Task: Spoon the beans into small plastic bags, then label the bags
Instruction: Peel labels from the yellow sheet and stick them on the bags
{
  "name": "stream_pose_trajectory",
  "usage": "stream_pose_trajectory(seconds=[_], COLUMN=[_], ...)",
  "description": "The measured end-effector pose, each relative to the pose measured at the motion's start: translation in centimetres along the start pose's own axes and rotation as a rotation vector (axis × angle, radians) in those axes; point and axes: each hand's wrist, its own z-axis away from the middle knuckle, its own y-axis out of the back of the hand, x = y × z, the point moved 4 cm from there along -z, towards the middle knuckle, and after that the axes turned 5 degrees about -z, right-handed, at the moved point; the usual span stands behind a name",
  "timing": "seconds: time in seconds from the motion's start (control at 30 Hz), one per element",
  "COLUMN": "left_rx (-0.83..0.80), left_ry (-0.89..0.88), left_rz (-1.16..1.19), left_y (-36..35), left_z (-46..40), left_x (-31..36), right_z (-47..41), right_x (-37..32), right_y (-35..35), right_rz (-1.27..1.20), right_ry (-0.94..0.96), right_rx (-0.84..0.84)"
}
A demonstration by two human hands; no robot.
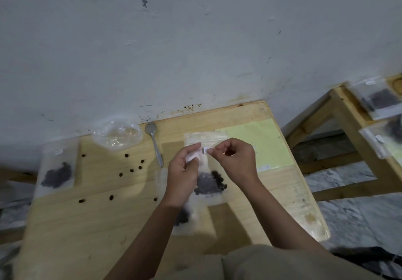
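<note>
Beige fabric (261,264) fills the near edge, and beyond it a small white label (204,149) is pinched between two hands over a pale wooden table (87,225).

Backing paper (193,155) is gripped in the curled fingers of the left hand (183,170), while the label's end is nipped by the right hand (235,160). Beneath them a clear plastic bag of dark beans (208,186) lies flat. Loose beans (132,168) are scattered left, near a metal spoon (155,142), an empty clear plastic bowl (117,135) and another filled bag (57,170). A yellow-green sheet (267,142) lies right.
</note>
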Motion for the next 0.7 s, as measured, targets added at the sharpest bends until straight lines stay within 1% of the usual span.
stream_pose_trajectory(seconds=[0.1,0.27,0.4,0.53,0.7], left_rx=[0.04,0.123,0.179,0.192,0.195], left_ry=[-0.045,-0.043,-0.051,-0.073,-0.086], left_rz=[0.024,0.091,0.147,0.154,0.131], left_y=[0.5,2.6,5.5,9.1,15.2], left_z=[1.1,2.3,3.2,3.8,4.3], left_x=[0.8,0.4,0.3,0.2,-0.5], right_z=[0.9,2.9,4.5,6.2,8.9], right_x=[-0.6,-1.4,-1.9,-2.7,-3.5], right_y=[-0.7,-2.4,-4.4,-7.6,-13.4], right_rz=[0.041,0.119,0.085,0.0,0.017], right_ry=[0.03,0.097,0.107,0.104,0.158], right_rx=[0.025,-0.006,-0.027,-0.063,-0.073])
